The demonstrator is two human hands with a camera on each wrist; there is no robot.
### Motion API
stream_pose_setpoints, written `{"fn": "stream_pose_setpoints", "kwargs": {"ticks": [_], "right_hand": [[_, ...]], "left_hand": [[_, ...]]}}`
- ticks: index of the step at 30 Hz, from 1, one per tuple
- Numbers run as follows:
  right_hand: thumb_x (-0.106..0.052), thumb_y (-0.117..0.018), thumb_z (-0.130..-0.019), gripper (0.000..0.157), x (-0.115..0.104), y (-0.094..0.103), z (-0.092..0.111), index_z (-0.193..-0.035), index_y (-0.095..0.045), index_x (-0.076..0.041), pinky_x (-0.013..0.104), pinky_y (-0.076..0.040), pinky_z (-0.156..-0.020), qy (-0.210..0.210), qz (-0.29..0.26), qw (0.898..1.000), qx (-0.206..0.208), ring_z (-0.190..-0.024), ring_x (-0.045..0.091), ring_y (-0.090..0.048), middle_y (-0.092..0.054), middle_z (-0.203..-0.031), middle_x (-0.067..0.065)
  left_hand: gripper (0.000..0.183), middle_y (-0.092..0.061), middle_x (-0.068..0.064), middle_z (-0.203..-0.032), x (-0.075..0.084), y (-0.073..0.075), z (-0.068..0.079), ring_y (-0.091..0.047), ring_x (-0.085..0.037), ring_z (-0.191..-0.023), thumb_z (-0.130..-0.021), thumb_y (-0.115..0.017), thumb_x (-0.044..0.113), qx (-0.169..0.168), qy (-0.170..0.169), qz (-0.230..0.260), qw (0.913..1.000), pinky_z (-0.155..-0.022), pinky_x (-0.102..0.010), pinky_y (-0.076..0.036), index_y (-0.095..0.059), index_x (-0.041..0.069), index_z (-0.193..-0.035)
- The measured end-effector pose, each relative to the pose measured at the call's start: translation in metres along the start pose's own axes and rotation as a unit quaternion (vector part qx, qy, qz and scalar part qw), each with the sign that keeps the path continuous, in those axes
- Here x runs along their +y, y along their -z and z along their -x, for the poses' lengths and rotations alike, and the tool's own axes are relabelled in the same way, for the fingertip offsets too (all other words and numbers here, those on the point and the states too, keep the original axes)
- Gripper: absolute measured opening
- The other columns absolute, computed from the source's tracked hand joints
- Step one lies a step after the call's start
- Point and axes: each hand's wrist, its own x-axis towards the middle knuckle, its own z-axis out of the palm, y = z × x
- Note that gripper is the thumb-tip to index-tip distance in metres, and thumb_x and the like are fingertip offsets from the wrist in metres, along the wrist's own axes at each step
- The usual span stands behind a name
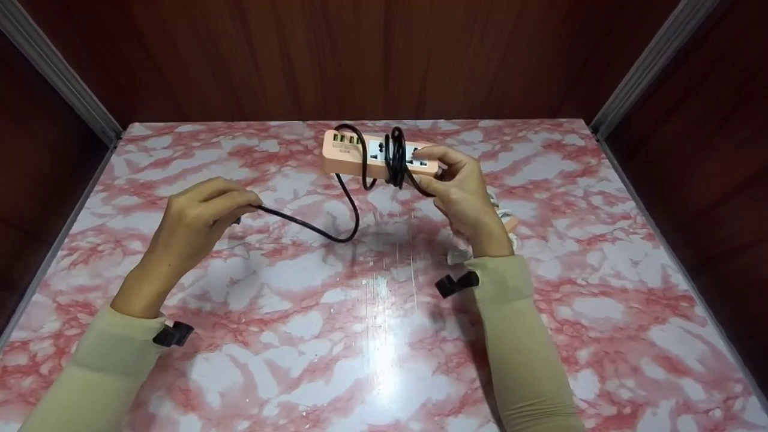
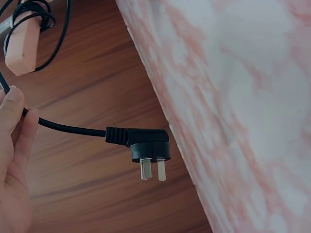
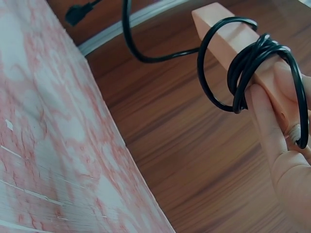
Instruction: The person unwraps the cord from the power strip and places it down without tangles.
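Note:
My right hand [image 1: 462, 192] grips one end of a peach power strip [image 1: 345, 157] and holds it up over the table. Several turns of its black cord [image 1: 396, 157] are wound around the strip near that hand. A looser loop hangs by the end with the USB ports, and the cord sags across to my left hand [image 1: 201, 210]. There the thumb and fingertips pinch the cord a short way from its plug. In the left wrist view the black angled plug [image 2: 149, 141] dangles free with its metal prongs pointing down.
Behind my right wrist lies another peach item [image 1: 511, 224] with white cord, mostly hidden by the hand. The red and white marbled table [image 1: 288, 348] is bordered by dark wood panels [image 1: 360, 60] at the back and sides. Black wrist mounts [image 1: 173, 334] sit on both sleeves.

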Motion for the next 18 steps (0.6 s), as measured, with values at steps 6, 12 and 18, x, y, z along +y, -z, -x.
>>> {"fn": "stream_pose_setpoints", "kwargs": {"ticks": [6,12,18], "right_hand": [[0.018,-0.073,-0.087,0.031,0.0,-0.001,0.0,-0.109,-0.078,-0.003,0.019,-0.056,-0.066,0.001,-0.002,1.0,-0.001,-0.08,0.014,-0.065,-0.069,-0.117,0.014],[0.016,-0.076,-0.086,0.03,-0.001,-0.001,0.001,-0.109,-0.078,-0.004,0.017,-0.045,-0.054,0.003,0.005,1.0,0.0,-0.063,0.009,-0.053,-0.069,-0.114,0.01],[0.018,-0.074,-0.086,0.032,0.0,-0.001,0.001,-0.108,-0.079,-0.005,0.019,-0.054,-0.063,0.006,-0.011,1.0,-0.008,-0.07,0.011,-0.06,-0.068,-0.116,0.011]], "left_hand": [[0.031,-0.074,-0.007,-0.099,-0.004,-0.005,0.016,-0.069,-0.019,-0.08,-0.081,-0.084,-0.007,-0.018,-0.003,-0.007,0.9998,-0.083,-0.004,-0.043,-0.083,0.012,-0.106],[0.036,-0.074,-0.008,-0.099,-0.005,-0.01,0.032,-0.071,-0.022,-0.085,-0.077,-0.085,-0.01,-0.022,0.002,0.005,0.9997,-0.084,-0.007,-0.045,-0.082,0.012,-0.106],[0.03,-0.073,-0.004,-0.1,-0.004,-0.012,0.045,-0.071,-0.017,-0.087,-0.081,-0.085,-0.006,-0.066,0.002,0.001,0.9978,-0.083,-0.014,-0.052,-0.082,0.013,-0.104]]}}
